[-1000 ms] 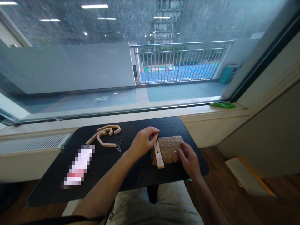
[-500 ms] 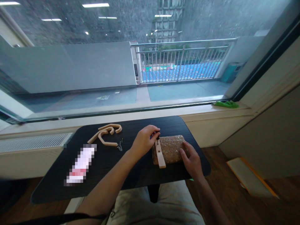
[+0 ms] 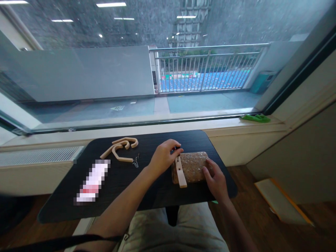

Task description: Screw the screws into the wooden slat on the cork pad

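A brown, speckled board-like block (image 3: 194, 168) lies on the black table, with a pale wooden strip (image 3: 181, 177) standing along its left side. Dark holes show in the strip. At the strip's far end, my left hand (image 3: 165, 154) is closed in a pinch on a small dark-handled screwdriver, mostly covered by the fingers. My right hand (image 3: 215, 178) grips the block's right edge, thumb on top; its fingers underneath are partly hidden. Bent wooden hooks (image 3: 122, 159) lie to the left, beside a small pile of metal screws (image 3: 135, 161).
The black table (image 3: 147, 196) has rounded corners and stands against the windowsill (image 3: 223, 130). A blurred-out pink and white item (image 3: 93, 182) lies at its left. A green cloth-like thing (image 3: 256, 118) is on the sill. A radiator (image 3: 42, 157) runs along the left wall.
The view has shifted slightly. My left fingers have turned a little around the screwdriver, covering more of its dark handle. My right hand stays on the block.
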### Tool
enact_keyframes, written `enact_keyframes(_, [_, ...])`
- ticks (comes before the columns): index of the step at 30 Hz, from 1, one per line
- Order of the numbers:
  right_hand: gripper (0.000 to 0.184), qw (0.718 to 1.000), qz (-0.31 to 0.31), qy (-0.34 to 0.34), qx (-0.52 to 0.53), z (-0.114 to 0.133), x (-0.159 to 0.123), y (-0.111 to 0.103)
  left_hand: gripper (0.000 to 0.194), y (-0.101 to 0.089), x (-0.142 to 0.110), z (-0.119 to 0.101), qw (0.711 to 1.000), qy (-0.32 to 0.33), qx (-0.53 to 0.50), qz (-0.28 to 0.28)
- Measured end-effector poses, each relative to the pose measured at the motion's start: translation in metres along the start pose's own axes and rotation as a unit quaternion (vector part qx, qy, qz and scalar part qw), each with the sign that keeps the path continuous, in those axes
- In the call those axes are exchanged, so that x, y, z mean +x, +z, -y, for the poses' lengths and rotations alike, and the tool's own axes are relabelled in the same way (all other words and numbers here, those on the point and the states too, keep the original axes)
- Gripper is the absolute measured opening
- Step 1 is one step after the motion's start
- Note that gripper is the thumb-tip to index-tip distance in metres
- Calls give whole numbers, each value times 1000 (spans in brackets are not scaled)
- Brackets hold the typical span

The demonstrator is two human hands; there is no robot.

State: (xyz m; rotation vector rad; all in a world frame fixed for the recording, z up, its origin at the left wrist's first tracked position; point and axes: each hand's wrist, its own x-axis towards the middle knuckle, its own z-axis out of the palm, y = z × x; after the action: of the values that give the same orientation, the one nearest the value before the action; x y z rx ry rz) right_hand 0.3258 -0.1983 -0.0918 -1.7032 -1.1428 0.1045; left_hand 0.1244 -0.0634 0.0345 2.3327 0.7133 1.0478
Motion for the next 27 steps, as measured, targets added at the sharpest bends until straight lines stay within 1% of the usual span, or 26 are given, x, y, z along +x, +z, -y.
enact_keyframes(4, [42,1000,4,4,-1,0,0,-1,4,0,2,-1,1000,5,-1,-22])
enact_keyframes(9, [41,1000,7,3,3,-1,0,0,4,-2,3,-2,1000,1,0,-16])
enact_keyframes(15, [41,1000,1,-2,4,-1,-1,1,6,-2,2,-2,999,4,-5,-33])
enact_keyframes(27, [42,1000,13,6,3,1,0,0,9,-2,1,-2,999,18,-32,-13])
